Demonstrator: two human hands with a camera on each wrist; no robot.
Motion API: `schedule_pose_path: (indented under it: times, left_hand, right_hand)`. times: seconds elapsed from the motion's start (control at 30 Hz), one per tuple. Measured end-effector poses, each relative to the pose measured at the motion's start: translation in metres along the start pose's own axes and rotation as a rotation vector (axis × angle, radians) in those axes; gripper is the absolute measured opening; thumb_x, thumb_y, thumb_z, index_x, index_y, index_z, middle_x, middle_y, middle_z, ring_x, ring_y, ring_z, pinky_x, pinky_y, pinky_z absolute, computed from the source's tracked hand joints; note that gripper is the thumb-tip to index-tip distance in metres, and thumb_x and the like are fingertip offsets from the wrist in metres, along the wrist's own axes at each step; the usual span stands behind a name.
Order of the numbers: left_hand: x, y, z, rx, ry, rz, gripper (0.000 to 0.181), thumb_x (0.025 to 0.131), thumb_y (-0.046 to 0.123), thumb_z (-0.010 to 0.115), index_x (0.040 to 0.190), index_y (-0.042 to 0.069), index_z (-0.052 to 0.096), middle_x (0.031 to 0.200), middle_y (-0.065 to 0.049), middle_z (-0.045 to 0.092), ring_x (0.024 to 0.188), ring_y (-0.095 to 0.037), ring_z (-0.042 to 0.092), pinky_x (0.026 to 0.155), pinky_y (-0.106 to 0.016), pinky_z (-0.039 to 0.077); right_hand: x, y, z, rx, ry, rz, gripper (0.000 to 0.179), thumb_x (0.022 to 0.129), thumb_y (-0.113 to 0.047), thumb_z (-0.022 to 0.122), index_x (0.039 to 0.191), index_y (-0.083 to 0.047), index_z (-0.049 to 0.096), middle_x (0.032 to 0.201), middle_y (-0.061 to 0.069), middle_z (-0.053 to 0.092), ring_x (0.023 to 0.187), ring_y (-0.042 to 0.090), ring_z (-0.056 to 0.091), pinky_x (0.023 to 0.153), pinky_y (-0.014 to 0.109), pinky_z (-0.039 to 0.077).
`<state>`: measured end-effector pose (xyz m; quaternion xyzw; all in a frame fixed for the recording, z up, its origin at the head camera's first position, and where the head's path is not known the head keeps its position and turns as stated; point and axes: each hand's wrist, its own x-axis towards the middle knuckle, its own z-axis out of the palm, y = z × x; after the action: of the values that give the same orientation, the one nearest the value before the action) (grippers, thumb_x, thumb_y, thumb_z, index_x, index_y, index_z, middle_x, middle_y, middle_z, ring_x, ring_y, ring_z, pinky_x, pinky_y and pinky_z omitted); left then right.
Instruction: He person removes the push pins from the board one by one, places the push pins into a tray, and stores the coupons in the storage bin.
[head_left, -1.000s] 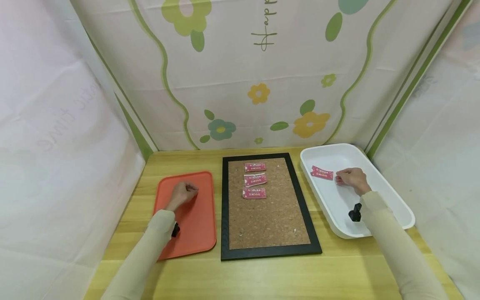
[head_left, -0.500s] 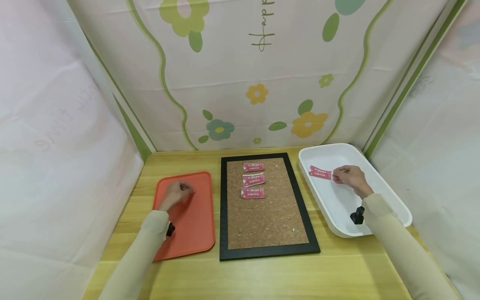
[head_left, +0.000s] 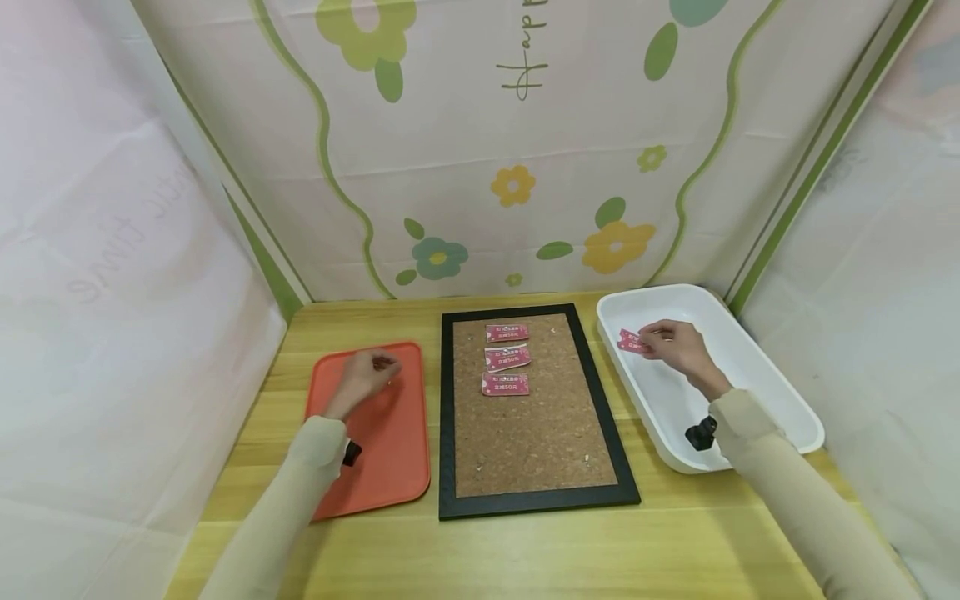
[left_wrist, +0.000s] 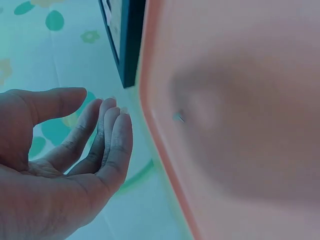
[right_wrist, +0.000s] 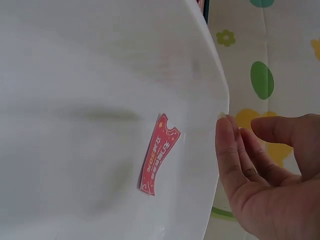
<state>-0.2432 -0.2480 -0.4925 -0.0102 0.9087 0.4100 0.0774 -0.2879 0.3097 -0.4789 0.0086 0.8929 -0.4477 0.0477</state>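
My left hand (head_left: 367,377) hovers over the orange-red tray (head_left: 401,467), fingers loosely bent and thumb apart, with nothing between them. A tiny clear pushpin (left_wrist: 179,117) lies on the tray, just beyond those fingertips in the left wrist view. Over the white plastic tub (head_left: 780,392), my right hand (head_left: 678,346) has its thumb and fingers apart and holds nothing. A pink paper coupon (right_wrist: 159,156) lies in the tub near its wall. In the head view the right fingertips overlap part of this coupon.
Between tray and tub lies a black-framed cork board (head_left: 536,442). Three pink coupons, the lowest one (head_left: 506,384) included, are fixed on its upper left part. Small clear pins sit near the board's corners. A flowered cloth (head_left: 570,200) hangs behind the wooden table (head_left: 480,550).
The right hand has moved left, from beside the coupon to over it. The left fingers have spread and shifted slightly up from the tiny pushpin.
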Motion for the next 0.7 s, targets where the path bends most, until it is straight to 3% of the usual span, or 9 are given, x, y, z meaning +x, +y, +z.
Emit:
schedule_pose_path:
  times: [0.23, 0.33, 0.57, 0.7]
  left_hand:
    - [0.002, 0.012, 0.009, 0.004, 0.01, 0.026, 0.031, 0.106, 0.025, 0.061, 0.127, 0.004, 0.071, 0.126, -0.017, 0.071, 0.116, -0.034, 0.066, 0.092, -0.048, 0.059]
    - [0.002, 0.016, 0.012, 0.004, 0.014, 0.038, 0.031, 0.106, 0.024, 0.062, 0.128, 0.004, 0.071, 0.126, -0.016, 0.072, 0.115, -0.034, 0.067, 0.092, -0.048, 0.059]
    - [0.005, 0.024, 0.021, -0.001, 0.004, 0.07, 0.033, 0.106, 0.024, 0.062, 0.131, 0.004, 0.07, 0.125, -0.016, 0.072, 0.11, -0.031, 0.068, 0.088, -0.043, 0.06]
    - [0.005, 0.026, 0.027, -0.016, -0.005, 0.111, 0.033, 0.105, 0.023, 0.064, 0.13, 0.002, 0.071, 0.122, -0.017, 0.073, 0.108, -0.031, 0.069, 0.088, -0.044, 0.06]
  right_hand:
    - [-0.003, -0.016, 0.012, 0.057, -0.028, -0.054, 0.039, 0.108, -0.018, 0.055, 0.131, 0.012, 0.061, 0.125, 0.035, 0.068, 0.087, 0.011, 0.078, 0.073, 0.018, 0.061]
    - [-0.005, -0.022, 0.017, 0.068, -0.039, -0.07, 0.038, 0.109, -0.018, 0.054, 0.131, 0.012, 0.061, 0.124, 0.035, 0.069, 0.093, 0.019, 0.079, 0.075, 0.02, 0.062]
    - [-0.008, -0.032, 0.034, 0.045, -0.054, -0.084, 0.036, 0.109, -0.018, 0.054, 0.13, 0.009, 0.063, 0.12, 0.032, 0.071, 0.099, 0.034, 0.078, 0.085, 0.041, 0.064]
    - [-0.01, -0.035, 0.046, 0.072, -0.083, -0.087, 0.036, 0.109, -0.017, 0.053, 0.132, 0.011, 0.061, 0.121, 0.033, 0.07, 0.102, 0.037, 0.077, 0.085, 0.039, 0.065]
